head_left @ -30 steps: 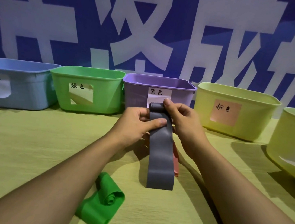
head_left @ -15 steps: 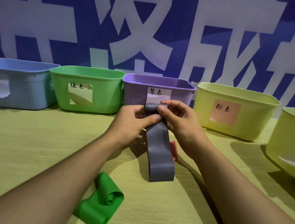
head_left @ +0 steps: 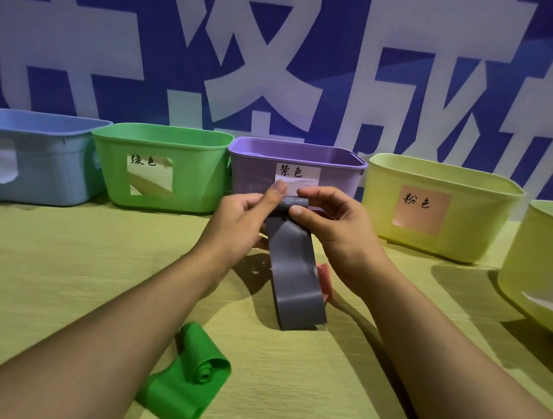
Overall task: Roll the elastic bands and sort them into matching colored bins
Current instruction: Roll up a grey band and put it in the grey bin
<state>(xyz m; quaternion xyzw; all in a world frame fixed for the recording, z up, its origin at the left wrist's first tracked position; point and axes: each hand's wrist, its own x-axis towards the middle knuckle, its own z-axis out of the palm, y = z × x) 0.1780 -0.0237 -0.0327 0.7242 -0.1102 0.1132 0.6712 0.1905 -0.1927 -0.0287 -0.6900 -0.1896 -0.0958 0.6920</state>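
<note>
Grey band (head_left: 295,273) rolled shorter; both hands pinching.

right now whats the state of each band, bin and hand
grey band: top end rolled, rest hanging
green band: loosely rolled, lying on table
pink band: mostly hidden behind the grey one
left hand: pinching the roll
right hand: pinching the roll
purple bin: upright, contents unclear

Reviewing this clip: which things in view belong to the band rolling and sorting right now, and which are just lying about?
In use:
grey band, being rolled
left hand and right hand, both pinching its rolled top
far-right bin, label partly cut off

Lying about for now:
green band
pink band
blue bin
green bin
purple bin
pink-labelled bin
</note>
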